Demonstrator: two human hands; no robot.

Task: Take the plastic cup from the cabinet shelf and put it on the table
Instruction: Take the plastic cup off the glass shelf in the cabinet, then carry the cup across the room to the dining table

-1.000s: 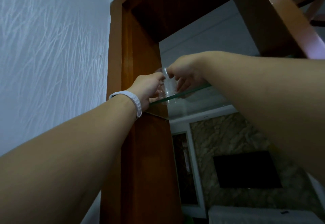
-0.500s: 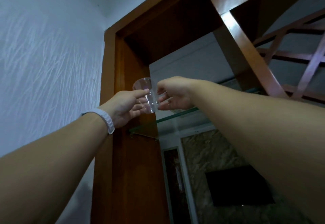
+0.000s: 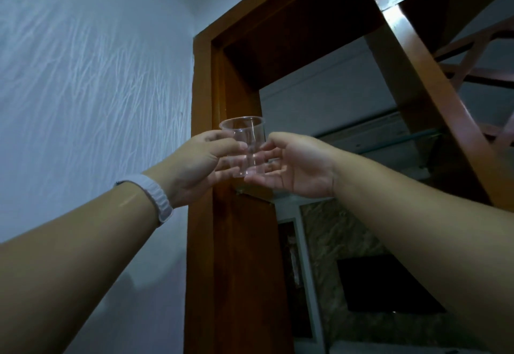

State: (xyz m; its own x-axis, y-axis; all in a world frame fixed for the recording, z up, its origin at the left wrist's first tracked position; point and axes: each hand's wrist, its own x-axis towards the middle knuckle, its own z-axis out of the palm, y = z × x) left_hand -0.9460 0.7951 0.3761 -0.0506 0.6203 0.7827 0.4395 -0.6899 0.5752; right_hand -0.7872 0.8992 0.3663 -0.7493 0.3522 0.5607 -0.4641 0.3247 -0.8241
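Observation:
A clear plastic cup point(image 3: 248, 142) is held upright in the air in front of the wooden cabinet point(image 3: 239, 256), off its glass shelf point(image 3: 389, 139). My left hand point(image 3: 203, 167), with a white band on the wrist, grips the cup from the left, thumb and fingers around its side. My right hand point(image 3: 297, 167) touches the cup's right side and base with its fingertips, palm turned up. The table is not in view.
A textured white wall point(image 3: 91, 103) fills the left. The cabinet's brown frame rises in the middle, with a slanted wooden post point(image 3: 434, 98) at the right. Behind the cabinet opening are a stone-patterned wall and a dark screen point(image 3: 386, 284).
The cup has come off the glass shelf and been drawn left and toward me, out in front of the cabinet frame. Both hands moved with it.

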